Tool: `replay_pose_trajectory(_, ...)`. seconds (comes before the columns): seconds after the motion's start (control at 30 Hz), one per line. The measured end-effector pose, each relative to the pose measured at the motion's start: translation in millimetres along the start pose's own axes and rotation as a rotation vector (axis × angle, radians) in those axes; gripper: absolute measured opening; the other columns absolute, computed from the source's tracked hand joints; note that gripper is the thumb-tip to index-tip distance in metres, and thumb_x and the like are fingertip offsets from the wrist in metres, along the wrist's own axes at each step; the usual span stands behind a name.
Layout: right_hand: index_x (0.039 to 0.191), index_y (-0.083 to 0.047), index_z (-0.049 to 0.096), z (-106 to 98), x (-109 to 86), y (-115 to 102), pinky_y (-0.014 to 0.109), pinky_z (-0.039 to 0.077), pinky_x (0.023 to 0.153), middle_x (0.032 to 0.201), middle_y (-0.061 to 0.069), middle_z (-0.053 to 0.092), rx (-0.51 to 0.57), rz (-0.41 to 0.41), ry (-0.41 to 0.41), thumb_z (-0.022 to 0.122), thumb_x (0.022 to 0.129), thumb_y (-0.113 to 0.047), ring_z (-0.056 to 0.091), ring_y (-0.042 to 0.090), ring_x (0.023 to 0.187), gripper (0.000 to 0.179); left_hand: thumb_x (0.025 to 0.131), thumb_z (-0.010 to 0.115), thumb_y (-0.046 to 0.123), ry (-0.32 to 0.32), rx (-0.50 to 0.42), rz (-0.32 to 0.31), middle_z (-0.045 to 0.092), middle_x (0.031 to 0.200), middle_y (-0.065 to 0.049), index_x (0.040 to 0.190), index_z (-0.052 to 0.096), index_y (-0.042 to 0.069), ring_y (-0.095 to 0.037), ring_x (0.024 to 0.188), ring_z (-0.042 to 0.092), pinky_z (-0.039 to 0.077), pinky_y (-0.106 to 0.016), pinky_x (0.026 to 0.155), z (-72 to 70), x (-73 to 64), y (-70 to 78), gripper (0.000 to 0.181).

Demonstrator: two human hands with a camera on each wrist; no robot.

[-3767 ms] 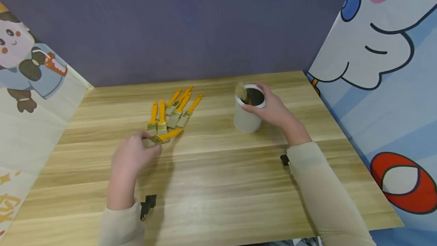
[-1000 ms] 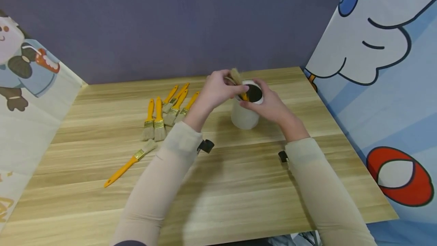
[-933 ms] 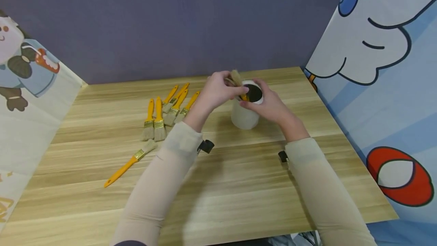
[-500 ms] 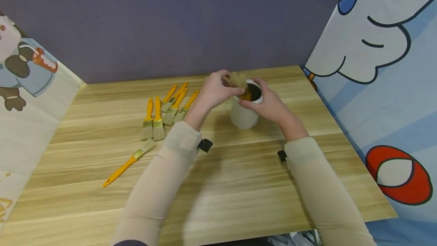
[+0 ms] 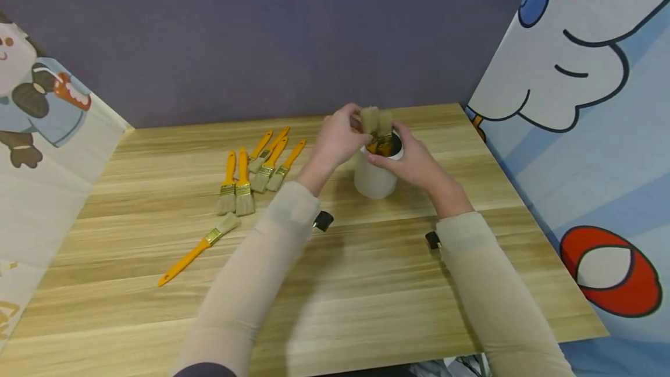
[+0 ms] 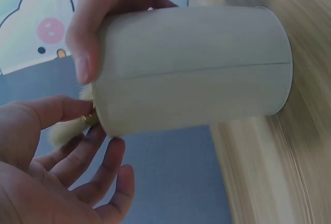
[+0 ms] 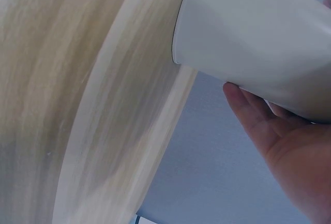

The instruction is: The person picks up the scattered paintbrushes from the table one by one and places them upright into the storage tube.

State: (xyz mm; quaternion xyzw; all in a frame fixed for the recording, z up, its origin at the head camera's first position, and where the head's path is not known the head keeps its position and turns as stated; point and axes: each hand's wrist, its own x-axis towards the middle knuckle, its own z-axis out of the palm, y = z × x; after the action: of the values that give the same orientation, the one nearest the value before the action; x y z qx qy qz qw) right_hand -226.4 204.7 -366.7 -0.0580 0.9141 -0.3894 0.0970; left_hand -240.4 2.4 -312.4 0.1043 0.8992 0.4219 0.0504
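Observation:
A white cylindrical holder (image 5: 374,178) with a dark inside stands upright on the table. My right hand (image 5: 416,162) grips it round the rim from the right, thumb at the front; in the right wrist view its fingers (image 7: 248,115) lie along the holder's side. Two paintbrushes stand bristles up in the mouth, handles mostly hidden inside. My left hand (image 5: 339,137) pinches the left paintbrush (image 5: 369,120) near its metal band, as the left wrist view shows, with the other fingers (image 6: 111,167) loosely bent. Beside it rises the second paintbrush (image 5: 385,122).
Several yellow-handled paintbrushes (image 5: 243,191) lie in a cluster at the table's back left. A single paintbrush (image 5: 196,255) lies apart, nearer the front. The wooden table (image 5: 377,284) meets a grey-blue wall (image 5: 293,39) at the back and printed panels at the sides.
Since the earliest frame, my left hand has carried a paintbrush from the left over to the holder. In the last second it has shifted slightly right, and the bristles now stand upright. My right hand stays.

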Motion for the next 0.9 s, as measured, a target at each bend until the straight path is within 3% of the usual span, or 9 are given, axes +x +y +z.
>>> replay_pose_trajectory(0.13,0.173,-0.024,-0.001,0.9,0.0,0.6,0.066,0.033,0.125,0.178,0.017,0.017,0.014,0.001,-0.004,0.071,0.090,-0.072,0.027,0.042,0.162,0.120,0.098,0.076,0.020,-0.002,0.074,0.008,0.071,0.126,-0.007,0.151,0.054,0.018,-0.023,0.095,0.068,0.057,-0.036,0.077,7.7,1.0,2.8,0.057)
replay_pose_trajectory(0.27,0.173,-0.024,0.000,2.8,0.7,0.0,0.066,0.034,0.125,0.178,0.016,0.018,0.018,-0.014,-0.004,0.071,0.090,-0.071,0.029,0.042,0.161,0.119,0.098,0.077,0.019,0.002,0.077,0.028,0.067,0.136,-0.008,0.148,0.055,0.019,-0.023,0.109,0.067,0.059,-0.038,0.087,9.4,-1.4,1.6,0.055)
replay_pose_trajectory(0.4,0.173,-0.023,0.000,3.7,0.7,-1.7,0.066,0.034,0.125,0.178,0.018,0.020,0.013,-0.009,-0.011,0.071,0.089,-0.073,0.030,0.043,0.160,0.121,0.098,0.077,0.018,0.028,0.017,0.047,0.066,0.133,-0.010,0.146,0.057,0.017,-0.027,0.112,0.067,0.059,-0.043,0.092,-0.9,-5.7,0.5,0.053)
replay_pose_trajectory(0.53,0.173,-0.024,0.001,3.0,0.5,-1.3,0.066,0.035,0.124,0.176,0.019,0.024,0.010,0.000,0.001,0.071,0.089,-0.074,0.034,0.043,0.159,0.120,0.098,0.076,0.023,0.029,0.019,0.064,0.069,0.128,-0.009,0.141,0.061,0.018,-0.026,0.105,0.067,0.059,-0.043,0.089,-22.2,-8.8,2.9,0.046)
replay_pose_trajectory(0.67,0.173,-0.024,0.003,2.4,0.2,-0.6,0.065,0.037,0.123,0.176,0.018,0.026,0.021,-0.004,0.009,0.071,0.089,-0.072,0.037,0.042,0.157,0.118,0.099,0.074,0.029,0.017,0.059,0.060,0.072,0.123,-0.005,0.136,0.065,0.019,-0.024,0.102,0.069,0.059,-0.042,0.087,-53.5,-12.3,3.3,0.039)
replay_pose_trajectory(0.9,0.173,-0.025,0.003,0.3,-0.4,-0.3,0.066,0.035,0.124,0.177,0.018,0.022,0.003,0.010,0.002,0.071,0.089,-0.072,0.032,0.043,0.160,0.118,0.102,0.072,0.035,0.013,0.149,-0.001,0.072,0.131,-0.008,0.135,0.066,0.015,-0.024,0.117,0.067,0.057,-0.045,0.100,-117.4,-33.6,-12.7,0.039)
